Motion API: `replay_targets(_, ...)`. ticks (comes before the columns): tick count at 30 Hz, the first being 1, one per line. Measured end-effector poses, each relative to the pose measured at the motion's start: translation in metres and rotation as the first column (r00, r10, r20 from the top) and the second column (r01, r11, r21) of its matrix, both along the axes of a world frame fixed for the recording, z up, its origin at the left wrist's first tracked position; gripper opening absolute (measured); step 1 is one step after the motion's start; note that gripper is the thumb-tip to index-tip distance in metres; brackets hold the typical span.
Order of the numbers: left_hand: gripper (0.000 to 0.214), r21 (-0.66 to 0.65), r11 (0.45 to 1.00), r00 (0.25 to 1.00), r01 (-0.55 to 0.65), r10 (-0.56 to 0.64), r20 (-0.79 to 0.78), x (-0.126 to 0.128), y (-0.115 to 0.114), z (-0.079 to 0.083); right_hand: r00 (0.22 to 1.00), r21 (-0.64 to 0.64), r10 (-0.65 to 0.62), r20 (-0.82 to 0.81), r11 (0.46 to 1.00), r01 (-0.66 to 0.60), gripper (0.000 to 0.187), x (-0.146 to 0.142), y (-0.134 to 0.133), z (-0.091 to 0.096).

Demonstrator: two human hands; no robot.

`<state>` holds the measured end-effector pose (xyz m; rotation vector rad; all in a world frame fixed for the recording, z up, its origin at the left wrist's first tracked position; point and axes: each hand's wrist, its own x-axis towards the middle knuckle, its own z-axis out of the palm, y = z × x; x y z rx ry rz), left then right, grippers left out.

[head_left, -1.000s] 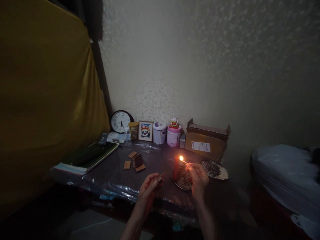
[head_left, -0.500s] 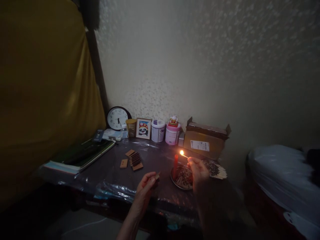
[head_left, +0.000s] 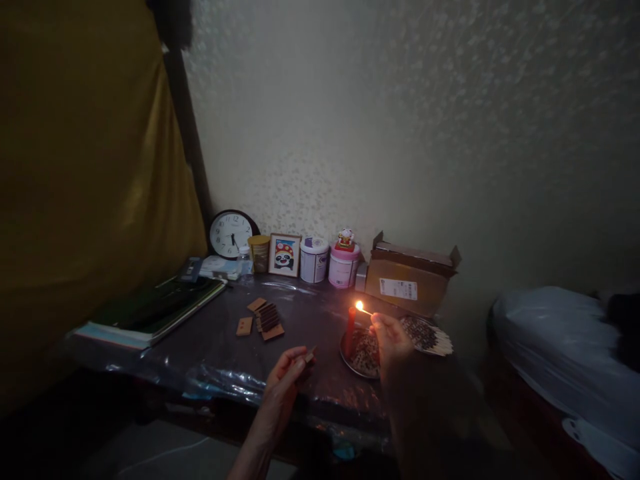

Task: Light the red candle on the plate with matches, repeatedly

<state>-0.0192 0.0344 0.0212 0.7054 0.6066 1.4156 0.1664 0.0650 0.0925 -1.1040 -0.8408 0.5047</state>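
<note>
Two hands, well apart, dim room; left forearm crosses the front edge of the dark, plastic-covered tabletop point(head_left: 210, 347). Left hand point(head_left: 285, 377): fingers pinching a small brown piece point(head_left: 310, 357). Right hand point(head_left: 393, 339): fingers pinching a lit match point(head_left: 367, 312), flame right by the top of the red candle point(head_left: 351, 333); contact, can't tell. Candle's upright in a plate point(head_left: 361, 375), just left of those fingers. Matchsticks point(head_left: 437, 341) crowd the right side. Open stretch between left hand and brown boxes point(head_left: 270, 320). Clock point(head_left: 231, 235), tubs point(head_left: 314, 261), carton point(head_left: 430, 283) line the wall point(head_left: 300, 133).
</note>
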Motion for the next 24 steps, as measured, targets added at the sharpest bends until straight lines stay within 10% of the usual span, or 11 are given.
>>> replay_targets(24,0.023,-0.021,1.000,1.000,0.005,-0.004,0.027,-0.003,-0.002,0.003,1.000,-0.008,-0.020,0.012,1.000,0.020,0.025,-0.002,0.020,-0.014)
